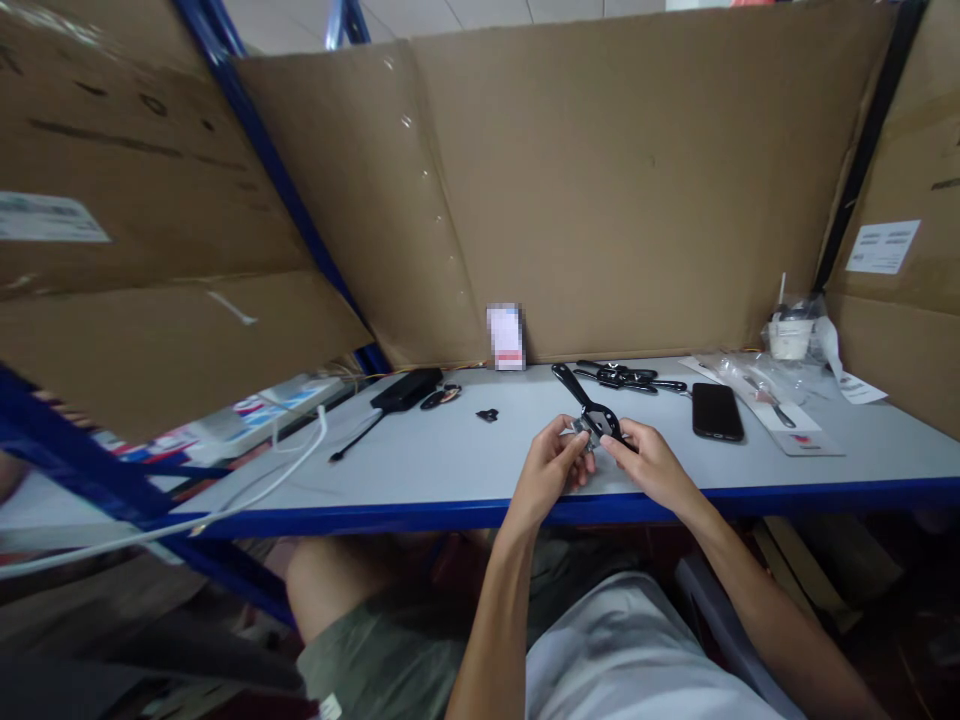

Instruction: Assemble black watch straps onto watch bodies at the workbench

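Note:
Both my hands meet over the near edge of the grey table (420,470). My left hand (551,465) and my right hand (649,462) are closed in a pinch on a black plastic part (592,405) with a ring-shaped end and a long arm pointing away to the upper left. A small silvery piece (583,432) sits between my fingertips under the ring. A small loose black piece (487,414) lies on the table to the left of my hands.
A black phone (717,410) lies face down to the right. More black parts (626,377) lie behind my hands. A black adapter (406,388), a white cable (296,462), plastic bags (750,380) and a white cup (789,338) stand around. Cardboard walls (600,190) enclose the table.

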Motion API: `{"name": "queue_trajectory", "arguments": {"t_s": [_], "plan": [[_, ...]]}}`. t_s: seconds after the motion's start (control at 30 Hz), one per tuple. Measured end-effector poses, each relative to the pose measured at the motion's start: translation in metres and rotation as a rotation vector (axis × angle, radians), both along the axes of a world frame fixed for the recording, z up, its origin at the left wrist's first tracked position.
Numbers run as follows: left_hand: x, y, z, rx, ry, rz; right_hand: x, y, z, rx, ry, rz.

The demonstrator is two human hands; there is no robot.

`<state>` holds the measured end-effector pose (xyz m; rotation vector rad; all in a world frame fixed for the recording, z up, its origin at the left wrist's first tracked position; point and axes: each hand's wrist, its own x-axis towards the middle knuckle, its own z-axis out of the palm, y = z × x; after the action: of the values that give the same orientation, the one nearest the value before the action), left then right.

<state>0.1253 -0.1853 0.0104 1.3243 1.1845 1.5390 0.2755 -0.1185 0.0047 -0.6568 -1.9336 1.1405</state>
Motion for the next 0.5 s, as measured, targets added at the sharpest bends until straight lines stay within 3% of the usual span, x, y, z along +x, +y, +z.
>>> {"name": "queue_trajectory", "arguments": {"t_s": [0.2, 0.5], "plan": [[-0.0013, -0.0014, 0.0013, -0.011, -0.011, -0.075, 0.0007, -0.0014, 0.0017, -0.025, 0.051, 0.037], [-0.0018, 0.0019, -0.0047, -0.026, 0.072, 0.062, 0.0022, -0.0007, 0.0005, 0.004, 0.076, -0.017]]}}
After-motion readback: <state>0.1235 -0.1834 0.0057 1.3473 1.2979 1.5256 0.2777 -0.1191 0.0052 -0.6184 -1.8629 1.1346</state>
